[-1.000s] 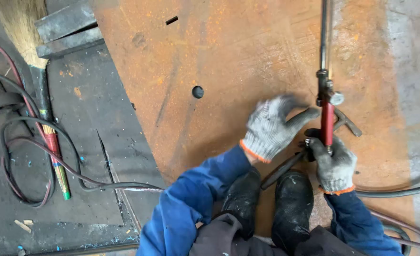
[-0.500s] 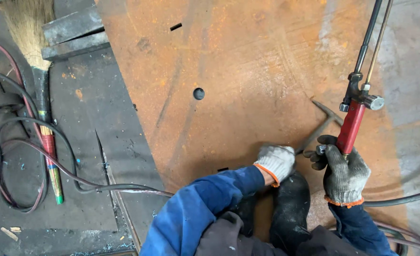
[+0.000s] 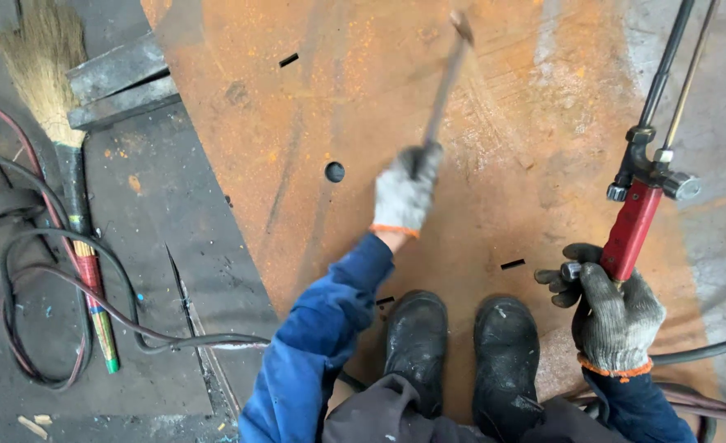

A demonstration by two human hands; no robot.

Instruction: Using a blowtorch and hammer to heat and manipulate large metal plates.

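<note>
Here, left hand (image 3: 405, 193) gripping blurred, slim hammer (image 3: 445, 82), right hand (image 3: 613, 308) clenched on red-handled cutting torch (image 3: 637, 217), rusty plate (image 3: 363, 107) beneath.

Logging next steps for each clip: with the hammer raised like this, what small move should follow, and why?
Probably a downward strike: the left hand holds the hammer lifted and blurred above the rusty steel plate, near its slots and round hole, while the right hand keeps the red-handled torch aside.

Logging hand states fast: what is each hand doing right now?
Left hand: closed around the handle of a hammer, raised and blurred.
Right hand: closed on the red grip of a cutting torch.
</note>
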